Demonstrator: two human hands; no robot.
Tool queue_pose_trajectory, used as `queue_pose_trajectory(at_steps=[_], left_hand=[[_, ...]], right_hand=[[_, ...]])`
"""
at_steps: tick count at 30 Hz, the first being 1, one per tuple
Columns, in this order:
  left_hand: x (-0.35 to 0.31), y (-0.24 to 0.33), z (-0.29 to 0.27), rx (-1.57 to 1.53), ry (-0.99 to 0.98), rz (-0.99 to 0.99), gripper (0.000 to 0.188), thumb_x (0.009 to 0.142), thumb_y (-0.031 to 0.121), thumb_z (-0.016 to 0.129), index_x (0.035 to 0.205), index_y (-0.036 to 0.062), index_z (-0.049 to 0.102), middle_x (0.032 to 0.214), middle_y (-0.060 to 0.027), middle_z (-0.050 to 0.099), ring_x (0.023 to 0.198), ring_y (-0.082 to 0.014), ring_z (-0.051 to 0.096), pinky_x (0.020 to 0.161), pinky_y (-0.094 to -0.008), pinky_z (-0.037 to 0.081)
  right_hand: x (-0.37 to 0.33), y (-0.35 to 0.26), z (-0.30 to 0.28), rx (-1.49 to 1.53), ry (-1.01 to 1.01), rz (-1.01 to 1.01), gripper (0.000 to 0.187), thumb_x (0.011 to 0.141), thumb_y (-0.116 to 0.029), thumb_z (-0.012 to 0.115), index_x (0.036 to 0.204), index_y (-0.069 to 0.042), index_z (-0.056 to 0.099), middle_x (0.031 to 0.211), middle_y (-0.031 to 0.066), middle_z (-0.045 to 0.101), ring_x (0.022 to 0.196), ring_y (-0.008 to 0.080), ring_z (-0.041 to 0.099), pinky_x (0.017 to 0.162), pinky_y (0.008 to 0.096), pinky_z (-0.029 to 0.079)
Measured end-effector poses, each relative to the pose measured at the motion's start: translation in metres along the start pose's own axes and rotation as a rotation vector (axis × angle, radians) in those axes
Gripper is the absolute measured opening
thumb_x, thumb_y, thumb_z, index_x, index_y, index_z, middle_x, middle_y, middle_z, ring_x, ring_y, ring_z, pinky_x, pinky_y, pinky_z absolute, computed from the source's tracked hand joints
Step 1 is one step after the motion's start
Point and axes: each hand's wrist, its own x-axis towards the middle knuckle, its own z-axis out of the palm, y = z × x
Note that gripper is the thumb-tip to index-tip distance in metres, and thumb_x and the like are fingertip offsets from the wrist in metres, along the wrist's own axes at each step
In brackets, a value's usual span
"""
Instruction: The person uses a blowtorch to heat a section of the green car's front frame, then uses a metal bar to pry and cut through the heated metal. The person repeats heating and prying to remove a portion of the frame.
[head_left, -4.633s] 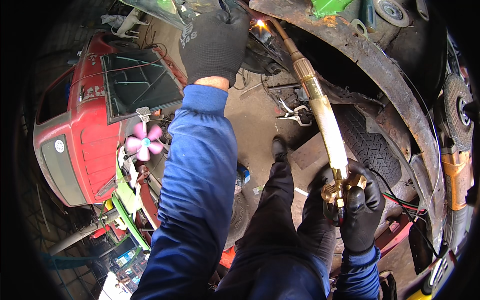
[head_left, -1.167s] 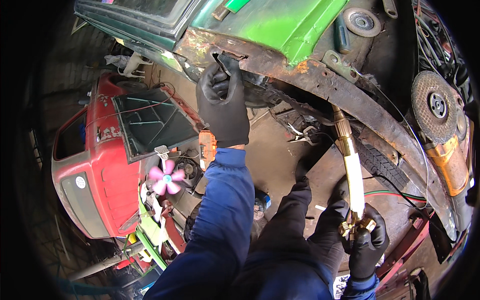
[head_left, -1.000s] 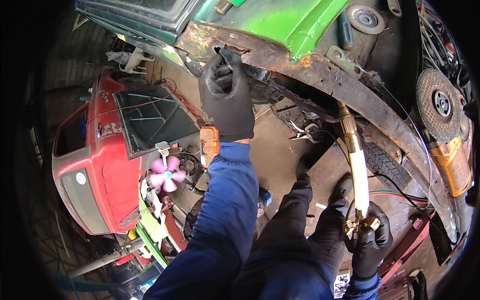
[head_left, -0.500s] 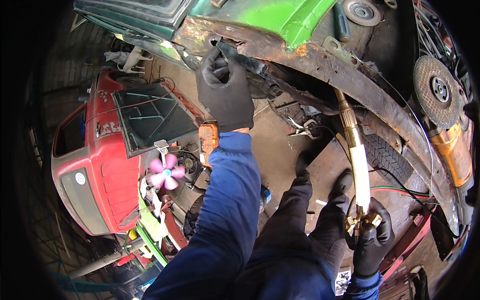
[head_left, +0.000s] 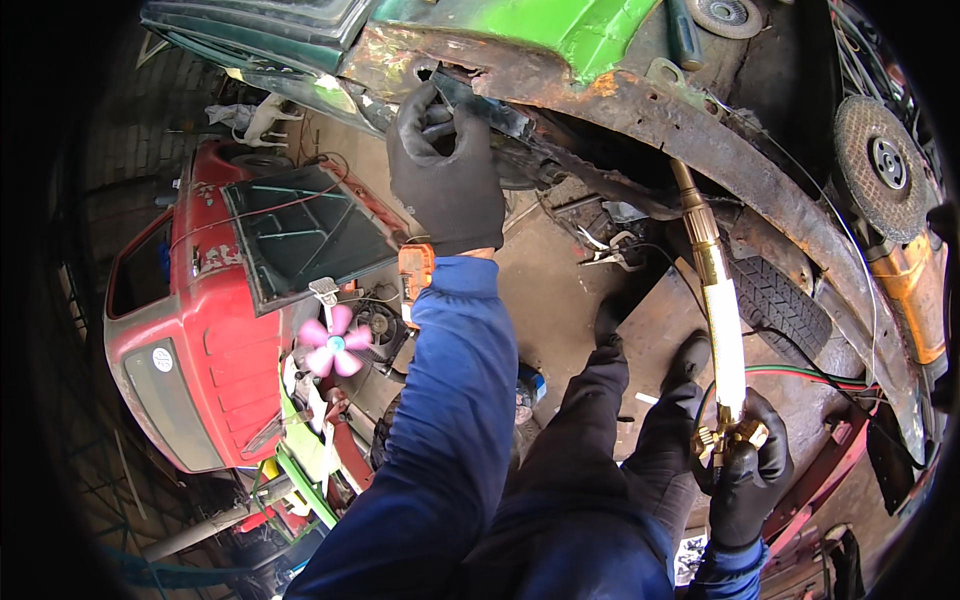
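Observation:
My left hand [head_left: 445,165], in a black glove, reaches up to the rusty edge of a car body panel [head_left: 640,110]. Its thumb and fingers are closed on a dark metal strip [head_left: 485,105] at the torn lower lip of that panel. Down at the lower right, my right hand [head_left: 745,475], gloved too, is wrapped round the valve end of a brass gas torch [head_left: 722,310]. The torch points away from me, its tip close under the panel's rusty edge. No flame shows at the tip.
An angle grinder [head_left: 905,280] with a worn disc lies at the right. Another disc [head_left: 725,15] and a blue-handled tool [head_left: 685,35] rest on top. Red and green hoses [head_left: 800,375] cross near a tire [head_left: 780,300]. A red vehicle cab [head_left: 215,340] and pink fan [head_left: 337,342] stand left.
The view has shifted slightly, with the panel and grinder a little displaced in it. Both hands keep their grips, and the torch stays under the panel edge.

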Motion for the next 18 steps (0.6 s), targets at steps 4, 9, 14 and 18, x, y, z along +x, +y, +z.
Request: queue_pose_trajectory(at_steps=[4, 9, 14, 18], left_hand=[[-0.0008, 0.0001, 0.0007, 0.024, 0.004, 0.007, 0.035, 0.093, 0.002, 0.076, 0.128, -0.0002, 0.070, 0.109, -0.0060, 0.069, 0.092, -0.0144, 0.069, 0.083, -0.0302, 0.058], [0.0005, 0.0003, 0.0003, -0.011, 0.000, 0.011, 0.033, 0.094, 0.001, 0.075, 0.127, -0.0001, 0.070, 0.107, -0.0055, 0.069, 0.092, -0.0131, 0.069, 0.083, -0.0289, 0.058], [-0.0002, 0.0001, 0.0001, -0.006, 0.008, -0.003, 0.033, 0.096, 0.004, 0.076, 0.127, -0.0004, 0.069, 0.107, -0.0055, 0.069, 0.091, -0.0118, 0.068, 0.081, -0.0274, 0.057], [-0.0018, 0.0004, -0.0004, -0.019, 0.007, -0.020, 0.033, 0.096, 0.006, 0.077, 0.128, -0.0008, 0.068, 0.107, -0.0057, 0.069, 0.091, -0.0119, 0.068, 0.081, -0.0275, 0.057]], right_hand=[[0.0018, 0.0012, 0.0042, -0.036, 0.048, -0.109, 0.062, 0.100, -0.050, 0.074, 0.132, 0.003, 0.066, 0.112, 0.0092, 0.073, 0.072, 0.0069, 0.058, 0.059, 0.0233, 0.044], [0.0013, 0.0028, 0.0059, -0.002, 0.046, -0.067, 0.062, 0.100, -0.049, 0.075, 0.132, 0.003, 0.066, 0.110, 0.0088, 0.073, 0.069, 0.0062, 0.057, 0.057, 0.0229, 0.042], [0.0015, 0.0043, 0.0063, 0.008, 0.012, -0.067, 0.064, 0.099, -0.051, 0.076, 0.133, 0.003, 0.066, 0.111, 0.0088, 0.073, 0.069, 0.0061, 0.056, 0.057, 0.0226, 0.041], [0.0014, 0.0058, 0.0073, 0.008, 0.022, -0.058, 0.068, 0.098, -0.054, 0.076, 0.134, 0.003, 0.066, 0.115, 0.0100, 0.073, 0.074, 0.0076, 0.059, 0.062, 0.0236, 0.045]])
